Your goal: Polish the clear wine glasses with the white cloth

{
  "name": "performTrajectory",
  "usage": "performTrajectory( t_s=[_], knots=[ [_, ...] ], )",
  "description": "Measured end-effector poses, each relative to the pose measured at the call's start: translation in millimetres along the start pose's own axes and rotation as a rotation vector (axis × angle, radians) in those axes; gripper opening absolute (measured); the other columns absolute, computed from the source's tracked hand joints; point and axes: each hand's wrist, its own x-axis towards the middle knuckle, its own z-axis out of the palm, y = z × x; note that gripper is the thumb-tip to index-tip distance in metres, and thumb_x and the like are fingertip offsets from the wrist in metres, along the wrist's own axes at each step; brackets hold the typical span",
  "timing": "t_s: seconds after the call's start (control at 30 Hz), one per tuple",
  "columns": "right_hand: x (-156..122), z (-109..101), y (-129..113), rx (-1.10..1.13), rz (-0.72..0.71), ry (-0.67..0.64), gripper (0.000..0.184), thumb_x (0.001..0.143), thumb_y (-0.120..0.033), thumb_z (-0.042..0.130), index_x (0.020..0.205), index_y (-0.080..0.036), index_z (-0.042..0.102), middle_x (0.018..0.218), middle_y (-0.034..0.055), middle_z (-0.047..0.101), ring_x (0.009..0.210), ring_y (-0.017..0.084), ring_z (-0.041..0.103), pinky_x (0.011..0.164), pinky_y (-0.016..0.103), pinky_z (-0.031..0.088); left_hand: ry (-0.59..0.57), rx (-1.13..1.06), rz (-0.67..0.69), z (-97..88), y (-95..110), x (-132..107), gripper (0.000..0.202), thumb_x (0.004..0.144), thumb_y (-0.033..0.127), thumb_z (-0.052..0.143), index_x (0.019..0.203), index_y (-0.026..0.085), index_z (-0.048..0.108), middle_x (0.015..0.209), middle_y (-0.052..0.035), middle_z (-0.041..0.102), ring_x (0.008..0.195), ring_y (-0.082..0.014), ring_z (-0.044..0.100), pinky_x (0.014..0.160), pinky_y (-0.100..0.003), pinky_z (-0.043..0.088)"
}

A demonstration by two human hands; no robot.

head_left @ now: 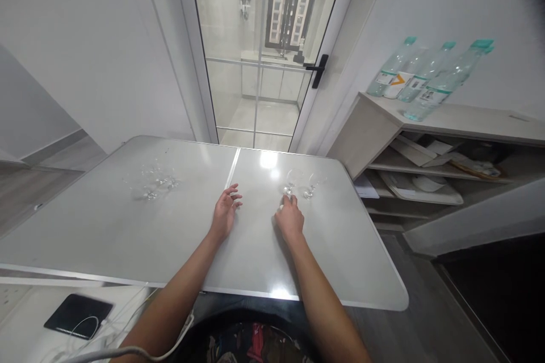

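Observation:
My right hand is over the right half of the table. Its fingers are drawn together at the near edge of a small clear, shiny piece with thin curved lines rising from it; I cannot make out its kind. Just to the right lies a similar clear piece, apart from the hand. My left hand hovers near the table's white seam, fingers apart and loosely curled, holding nothing. On the table's left part sits a cluster of several such clear pieces, well away from both hands.
A shelf unit stands at the right, with several clear bottles on top. Behind the table is a glass door with a black handle. A black tablet-like device and white cables lie at the lower left.

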Motion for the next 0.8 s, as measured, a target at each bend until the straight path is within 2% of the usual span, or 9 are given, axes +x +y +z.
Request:
performTrajectory(
  t_s=[0.43, 0.8],
  knots=[
    [5.9, 8.2, 4.2, 0.023, 0.008, -0.017, 0.062, 0.084, -0.012, 0.049, 0.145, -0.023, 0.053, 0.166, 0.0167, 0.034, 0.102, 0.026, 0.073, 0.082, 0.038, 0.052, 0.002, 0.034, -0.007, -1.2, -0.4, 0.7, 0.030, 0.093, 0.047, 0.069, 0.111, 0.023, 0.070, 0.155, -0.0109, 0.046, 0.104, -0.0168, 0.061, 0.082, -0.028, 0.053],
    [8.0, 10.5, 7.4, 0.131, 0.007, 0.039, 0.059, 0.082, -0.012, 0.052, 0.140, -0.020, 0.057, 0.162, 0.0184, 0.040, 0.107, 0.029, 0.071, 0.085, 0.040, 0.051, 0.011, 0.042, -0.020, -0.1, 1.5, -0.6, 0.031, 0.092, 0.049, 0.070, 0.108, 0.022, 0.068, 0.154, -0.0122, 0.047, 0.103, -0.0172, 0.062, 0.081, -0.028, 0.053]
  ],
)
